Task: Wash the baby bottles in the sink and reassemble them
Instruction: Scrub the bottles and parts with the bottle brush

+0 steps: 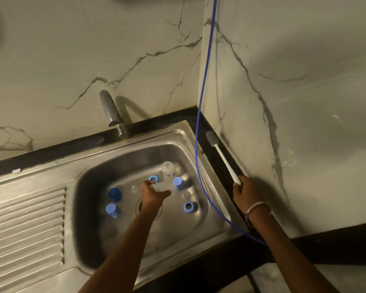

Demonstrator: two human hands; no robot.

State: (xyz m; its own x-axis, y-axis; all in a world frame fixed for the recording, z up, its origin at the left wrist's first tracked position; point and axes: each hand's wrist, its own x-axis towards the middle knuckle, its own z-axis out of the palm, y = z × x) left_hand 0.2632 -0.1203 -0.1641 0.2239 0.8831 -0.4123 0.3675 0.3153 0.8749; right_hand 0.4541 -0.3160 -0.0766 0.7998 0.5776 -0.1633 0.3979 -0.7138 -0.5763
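Forearms reach over the sink (199, 225), both hands busy.
Across the basin stand blue caps (115, 194) and collar rings (189, 206); the left hand (154, 192) curls its fingers round a clear baby bottle (161, 186) lying near the drain, another bottle (168, 169) upright behind. Right hand (246, 190) grips the bottle brush (224, 159) on the dark tabletop (220, 142). Risk: the blue hose (203, 98) hangs between them, so swinging the brush across could snag it, I judge.
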